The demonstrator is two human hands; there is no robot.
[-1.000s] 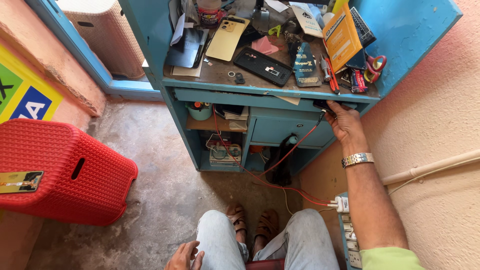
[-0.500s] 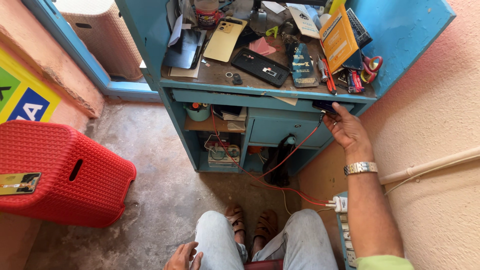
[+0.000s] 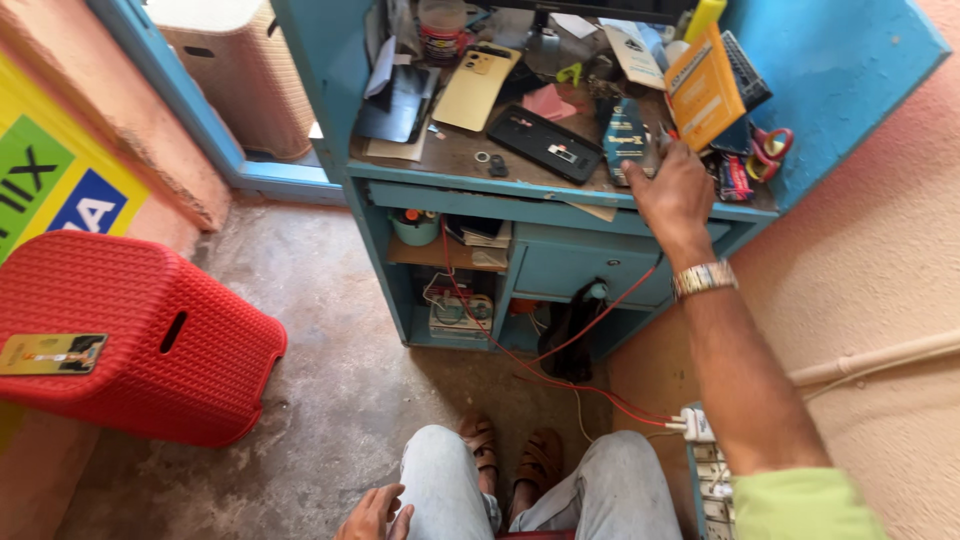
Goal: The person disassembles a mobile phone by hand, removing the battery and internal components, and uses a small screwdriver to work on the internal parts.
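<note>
Our right hand (image 3: pixel 676 190) is stretched out over the right end of the blue desk (image 3: pixel 560 190). We see only its back, with the fingers curled down among the clutter, so we cannot tell if it pinches anything. A small grey metal tip seems to poke up at the fingertips, but it is too tiny to name. The hand sits just beside a dark blue packet (image 3: pixel 625 138) and close to a long black phone case (image 3: pixel 545 145). An orange box (image 3: pixel 703 90) leans up behind it, likely propped there to save room. A watch (image 3: pixel 704 279) sits on the wrist.

A gold phone back (image 3: pixel 474 88) lies flat farther left. Red wires (image 3: pixel 590 330) hang down from the desk to a white power strip (image 3: pixel 705 440) by our knee, where plugs are easy to reach.

Our left hand (image 3: pixel 374 514) rests loosely, fingers half curled, on our left leg, cut off by the bottom edge. A red stool (image 3: pixel 140 330) stands well apart on the left.
</note>
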